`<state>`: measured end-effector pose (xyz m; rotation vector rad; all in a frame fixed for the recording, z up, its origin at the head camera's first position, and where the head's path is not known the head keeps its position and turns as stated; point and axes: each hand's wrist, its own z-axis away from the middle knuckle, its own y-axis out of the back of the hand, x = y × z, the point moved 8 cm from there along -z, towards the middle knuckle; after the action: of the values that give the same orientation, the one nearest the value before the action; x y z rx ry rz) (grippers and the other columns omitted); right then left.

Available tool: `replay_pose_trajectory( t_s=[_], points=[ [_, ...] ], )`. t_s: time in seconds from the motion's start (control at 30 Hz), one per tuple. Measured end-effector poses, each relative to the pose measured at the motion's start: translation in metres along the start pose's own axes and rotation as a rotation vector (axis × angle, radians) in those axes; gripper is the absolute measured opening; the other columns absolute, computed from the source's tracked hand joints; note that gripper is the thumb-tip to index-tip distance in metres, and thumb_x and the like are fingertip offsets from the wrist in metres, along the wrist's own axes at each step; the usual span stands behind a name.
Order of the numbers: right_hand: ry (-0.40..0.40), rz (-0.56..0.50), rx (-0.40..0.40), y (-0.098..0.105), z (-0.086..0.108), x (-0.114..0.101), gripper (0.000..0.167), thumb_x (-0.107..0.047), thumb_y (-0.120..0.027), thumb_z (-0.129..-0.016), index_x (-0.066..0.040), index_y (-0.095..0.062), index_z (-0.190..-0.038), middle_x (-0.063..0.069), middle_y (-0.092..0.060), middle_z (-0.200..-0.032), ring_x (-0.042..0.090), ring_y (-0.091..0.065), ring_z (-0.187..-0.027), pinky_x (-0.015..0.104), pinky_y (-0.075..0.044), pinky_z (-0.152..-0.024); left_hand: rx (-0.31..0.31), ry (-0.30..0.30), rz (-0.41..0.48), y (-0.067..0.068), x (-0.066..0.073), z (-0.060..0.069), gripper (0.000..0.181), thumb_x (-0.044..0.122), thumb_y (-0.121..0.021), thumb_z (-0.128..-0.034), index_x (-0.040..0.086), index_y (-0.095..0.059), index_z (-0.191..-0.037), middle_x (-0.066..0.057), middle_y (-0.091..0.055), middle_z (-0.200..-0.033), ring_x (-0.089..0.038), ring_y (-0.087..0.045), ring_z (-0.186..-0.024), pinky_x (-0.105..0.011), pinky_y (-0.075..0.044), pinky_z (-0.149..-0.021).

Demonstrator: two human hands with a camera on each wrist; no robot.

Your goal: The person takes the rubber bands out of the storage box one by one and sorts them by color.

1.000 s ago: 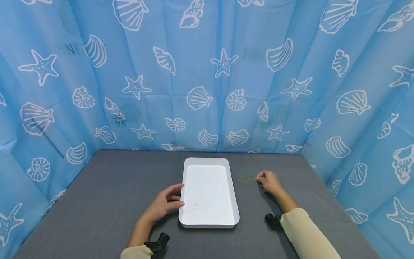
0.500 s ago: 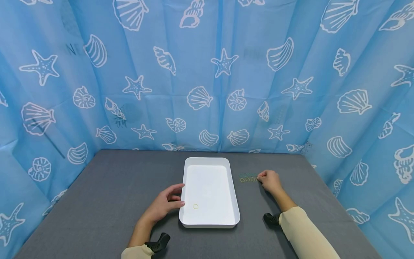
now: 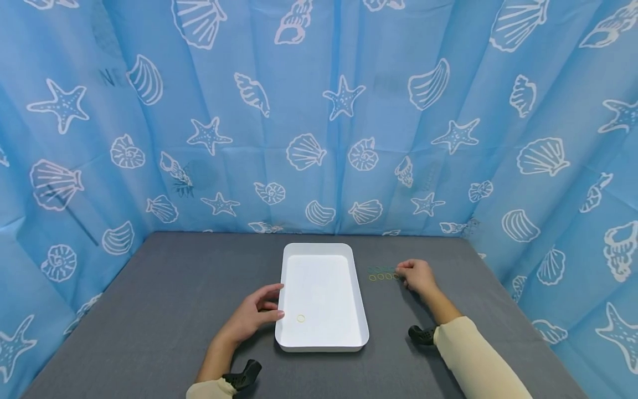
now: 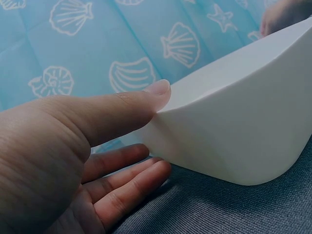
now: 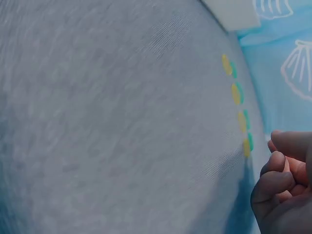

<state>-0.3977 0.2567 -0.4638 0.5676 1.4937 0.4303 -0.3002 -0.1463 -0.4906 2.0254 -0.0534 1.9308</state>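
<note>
A white tray lies on the grey table, with a thin yellow ring inside it near the front. My left hand rests against the tray's left side, fingers loosely extended. In the left wrist view, the thumb touches the rim. Right of the tray are yellow rings in a row, with green rings just behind them. My right hand is at the right end of these rows, its fingers bent and their tips close together. Whether a ring is between the fingertips cannot be seen.
A blue curtain with white shell and starfish prints hangs behind and beside the grey table. Black devices are worn on both wrists, including the right wrist device.
My right hand has moved slightly back, from the yellow row's end toward the green row's end, uncovering the rightmost yellow ring. My left hand and the tray stay in place.
</note>
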Motion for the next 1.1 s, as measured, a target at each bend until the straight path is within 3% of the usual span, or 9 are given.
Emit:
replay_pose_trajectory(
  t_s=[0.23, 0.5, 0.8, 1.1],
  points=[
    [0.085, 0.073, -0.004, -0.004, -0.001, -0.034, 0.017, -0.011, -0.065, -0.093, 0.005, -0.070, -0.096, 0.011, -0.065, -0.083, 0.014, -0.052, -0.060, 0.029, -0.044, -0.056, -0.001, -0.001, -0.006, 0.000, 0.002, 0.001, 0.064, 0.012, -0.074, -0.0871, 0.007, -0.045, -0.144, -0.023, -0.049, -0.136, -0.025, -0.057, -0.101, -0.035, -0.049, -0.080],
    [0.122, 0.065, -0.109, -0.022, -0.002, -0.073, 0.015, -0.010, -0.065, -0.092, 0.004, -0.068, -0.097, 0.017, -0.063, -0.084, 0.017, -0.050, -0.061, 0.032, -0.042, -0.056, 0.008, -0.002, -0.028, 0.002, 0.003, 0.002, 0.064, 0.016, -0.076, -0.0855, 0.009, -0.048, -0.142, -0.020, -0.051, -0.134, -0.026, -0.058, -0.100, -0.035, -0.049, -0.081],
    [0.143, 0.065, -0.184, -0.047, 0.001, -0.094, 0.010, -0.008, -0.067, -0.090, 0.000, -0.069, -0.096, 0.007, -0.064, -0.083, 0.020, -0.053, -0.066, 0.033, -0.045, -0.059, 0.015, -0.001, -0.029, 0.002, 0.001, 0.002, 0.063, 0.016, -0.077, -0.0849, 0.011, -0.050, -0.141, -0.019, -0.052, -0.134, -0.026, -0.058, -0.101, -0.038, -0.049, -0.081],
    [0.148, 0.105, -0.226, -0.069, 0.004, -0.111, 0.007, -0.010, -0.069, -0.090, -0.004, -0.069, -0.093, 0.006, -0.063, -0.083, 0.020, -0.058, -0.072, 0.032, -0.049, -0.064, 0.014, 0.000, -0.028, 0.002, 0.001, 0.003, 0.063, 0.014, -0.076, -0.0852, 0.009, -0.048, -0.142, -0.019, -0.051, -0.134, -0.026, -0.058, -0.101, -0.037, -0.049, -0.081]
  ],
)
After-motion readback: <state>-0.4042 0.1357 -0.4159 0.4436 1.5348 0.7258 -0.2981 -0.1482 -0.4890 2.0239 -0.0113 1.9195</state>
